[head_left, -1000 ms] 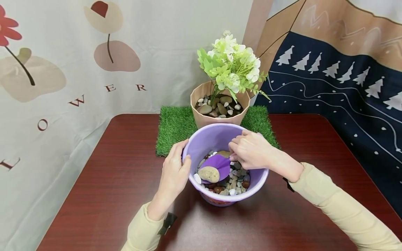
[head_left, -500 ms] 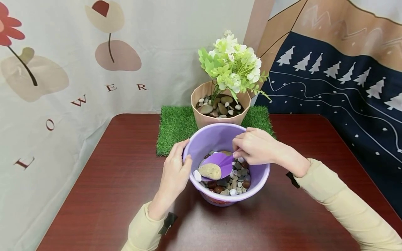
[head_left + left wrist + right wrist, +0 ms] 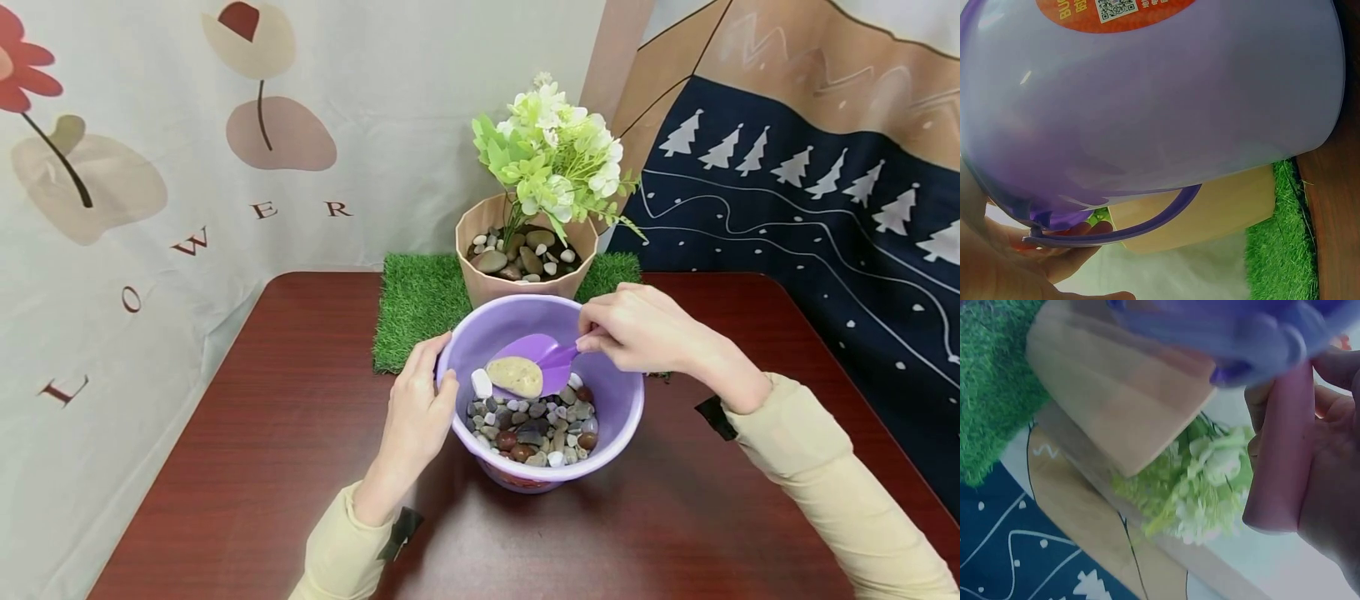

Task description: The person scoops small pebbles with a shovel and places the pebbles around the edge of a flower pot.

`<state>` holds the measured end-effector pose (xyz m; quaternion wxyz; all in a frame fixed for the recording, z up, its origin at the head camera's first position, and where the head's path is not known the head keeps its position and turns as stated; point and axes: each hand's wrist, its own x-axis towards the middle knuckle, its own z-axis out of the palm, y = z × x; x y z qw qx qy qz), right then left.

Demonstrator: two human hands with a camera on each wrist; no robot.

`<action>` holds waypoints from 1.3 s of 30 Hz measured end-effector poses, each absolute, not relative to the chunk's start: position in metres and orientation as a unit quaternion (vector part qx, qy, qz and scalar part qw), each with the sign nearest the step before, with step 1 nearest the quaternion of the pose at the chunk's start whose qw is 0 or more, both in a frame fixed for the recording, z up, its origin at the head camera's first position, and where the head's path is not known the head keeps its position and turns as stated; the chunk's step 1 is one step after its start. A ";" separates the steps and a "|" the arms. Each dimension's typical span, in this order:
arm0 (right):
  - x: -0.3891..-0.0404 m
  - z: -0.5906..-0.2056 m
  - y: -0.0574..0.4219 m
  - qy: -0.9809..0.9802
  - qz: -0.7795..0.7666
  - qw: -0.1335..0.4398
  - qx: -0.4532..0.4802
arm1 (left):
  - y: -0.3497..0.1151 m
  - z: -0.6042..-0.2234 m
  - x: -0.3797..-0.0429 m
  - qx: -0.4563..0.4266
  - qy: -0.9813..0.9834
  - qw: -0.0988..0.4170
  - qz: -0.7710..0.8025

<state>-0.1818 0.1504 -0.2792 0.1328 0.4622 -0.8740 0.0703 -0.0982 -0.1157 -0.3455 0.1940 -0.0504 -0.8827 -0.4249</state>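
Observation:
A purple bucket point(image 3: 622, 433) holds many small mixed pebbles point(image 3: 517, 433). My left hand point(image 3: 416, 408) holds its left rim, the thumb near the top edge. In the left wrist view, my left fingers point(image 3: 1079, 253) lie at the bucket's rim, beside its curved carrying handle point(image 3: 1147, 228). My right hand point(image 3: 645, 329) grips a small purple trowel point(image 3: 555, 367) by its handle, which looks pink point(image 3: 1282, 450) in the right wrist view. On the tilted blade, above the pebbles, rest a large tan stone point(image 3: 515, 377) and a white pebble point(image 3: 482, 383).
Right behind the bucket, a beige faceted pot point(image 3: 495, 287) with a white-flowered plant point(image 3: 555, 158) and stones stands on an artificial grass mat point(image 3: 420, 308). The brown table point(image 3: 285, 433) extends on both sides. Printed cloths point(image 3: 375, 125) hang behind.
My right hand has lifted the trowel up and back to the right, carrying the tan stone and white pebble off the pile. The left hand stays at the bucket's rim.

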 end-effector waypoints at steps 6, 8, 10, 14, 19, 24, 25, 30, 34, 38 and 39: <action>-0.187 -0.265 0.164 -0.903 0.068 0.119 0.408 | -0.116 -0.345 -0.099 -0.046 -0.884 0.188 -0.425; -0.189 -0.262 0.168 -0.910 0.065 0.123 0.391 | -0.116 -0.345 -0.098 -0.047 -0.884 0.191 -0.424; -0.193 -0.260 0.172 -0.918 0.058 0.126 0.371 | -0.116 -0.345 -0.098 -0.047 -0.884 0.192 -0.423; -0.199 -0.254 0.180 -0.938 0.044 0.118 0.322 | -0.116 -0.345 -0.098 -0.045 -0.885 0.190 -0.422; -0.208 -0.245 0.187 -0.959 0.032 0.088 0.267 | -0.116 -0.345 -0.099 -0.043 -0.886 0.189 -0.421; -0.220 -0.234 0.194 -0.973 0.021 0.057 0.222 | -0.115 -0.345 -0.098 -0.043 -0.886 0.185 -0.423; -0.222 -0.231 0.195 -0.975 0.019 0.053 0.215 | -0.115 -0.345 -0.098 -0.042 -0.886 0.183 -0.423; -0.235 -0.221 0.198 -0.982 0.004 0.034 0.186 | -0.116 -0.345 -0.098 -0.043 -0.887 0.184 -0.422; -0.244 -0.218 0.197 -0.986 -0.006 0.027 0.167 | -0.116 -0.345 -0.098 -0.044 -0.886 0.186 -0.422; -0.253 -0.216 0.194 -0.989 -0.019 0.023 0.145 | -0.115 -0.345 -0.098 -0.042 -0.886 0.184 -0.423; -0.255 -0.215 0.193 -0.989 -0.026 0.022 0.140 | -0.116 -0.345 -0.098 -0.041 -0.887 0.184 -0.422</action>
